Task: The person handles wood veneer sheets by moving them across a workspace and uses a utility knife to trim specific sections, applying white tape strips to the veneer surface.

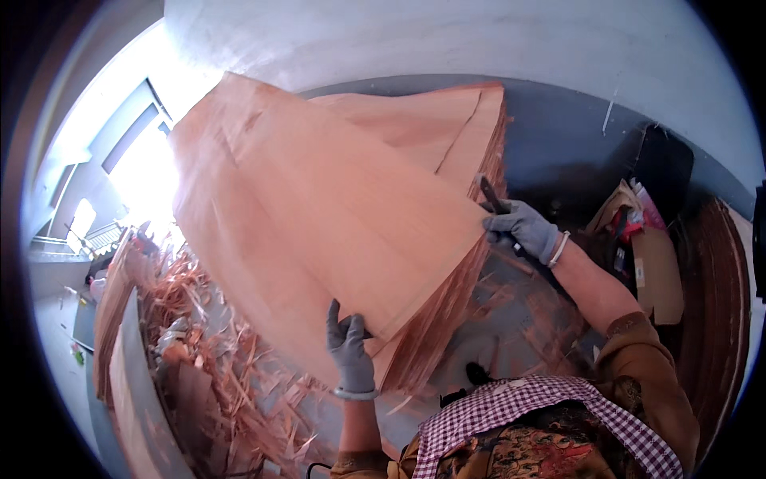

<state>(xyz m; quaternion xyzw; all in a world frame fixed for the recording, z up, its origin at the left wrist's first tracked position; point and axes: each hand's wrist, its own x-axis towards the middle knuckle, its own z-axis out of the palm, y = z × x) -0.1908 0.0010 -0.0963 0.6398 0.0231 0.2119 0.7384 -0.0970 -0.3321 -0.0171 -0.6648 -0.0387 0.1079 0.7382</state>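
Observation:
A large, thin sheet of reddish wood veneer [319,191] lies tilted across a thick stack of similar sheets [471,120], its far end raised and a little blurred. My left hand [349,351], in a grey glove, grips the sheet's near edge, the index finger stretched along its surface. At the sheet's right corner is my gloved right hand [523,227], closed around a long, dark, narrow tool [496,199]; its exact kind is unclear. The fingers of that hand are also close against the corner, and whether they pinch it is hidden.
Torn veneer strips [239,367] litter the floor at the left and below the stack. Upright curved sheets [128,359] stand on the left, more brown sheets [718,279] at far right. Near those is a cardboard piece [656,271]. A pale wall [479,40] rises behind.

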